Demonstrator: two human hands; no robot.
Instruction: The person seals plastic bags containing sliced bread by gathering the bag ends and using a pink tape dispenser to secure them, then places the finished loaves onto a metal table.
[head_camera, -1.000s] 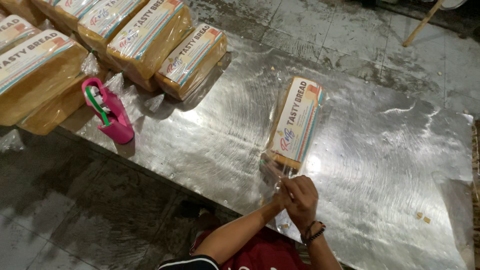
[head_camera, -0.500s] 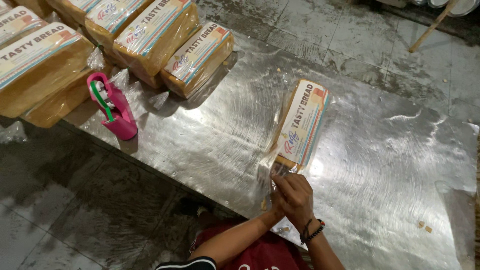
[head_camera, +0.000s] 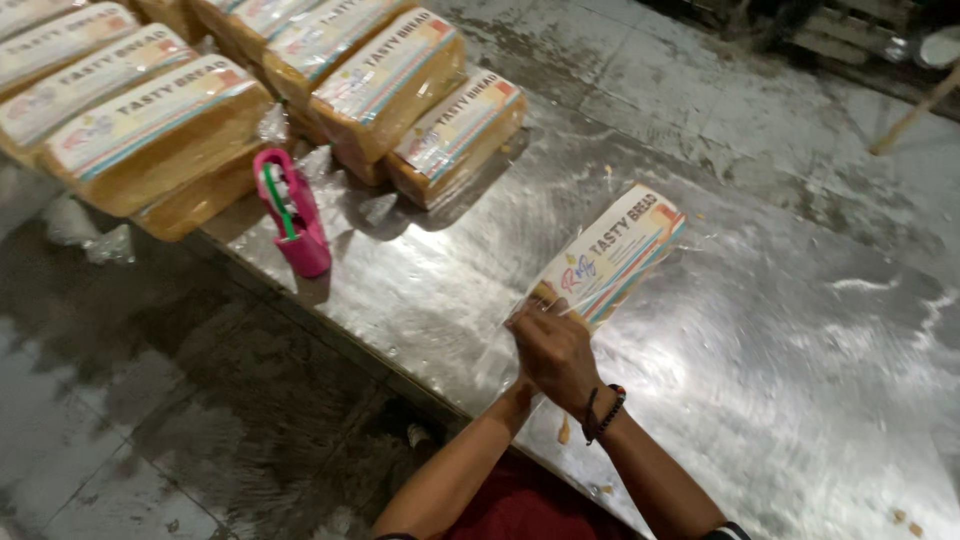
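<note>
A single bagged loaf of bread (head_camera: 612, 255) lies on the steel tabletop (head_camera: 800, 330), right of centre, its length running from the near left up toward the far right. Its near end, where the clear plastic bag is gathered into a neck, sits right at the person's hands. The right hand (head_camera: 562, 352), with a dark beaded bracelet (head_camera: 603, 413) at the wrist, lies on top and covers most of the grip; its fingers are curled and pressed together around the bunched end of the bag, so the loaf reaches away from the grip toward the far right while the grip sits at the loaf's near left tip. The left hand (head_camera: 522, 388) comes up from below and is tucked under the right one; whether its fingers are pinching the plastic or only resting against it cannot be told. Well apart, on the far left of the tabletop, a stack of bagged loaves (head_camera: 250, 90) lies in rows, and a pink tape dispenser (head_camera: 292, 212) stands just near of them by the tabletop's edge. A wet dark floor (head_camera: 150, 400) lies to the near left.
</note>
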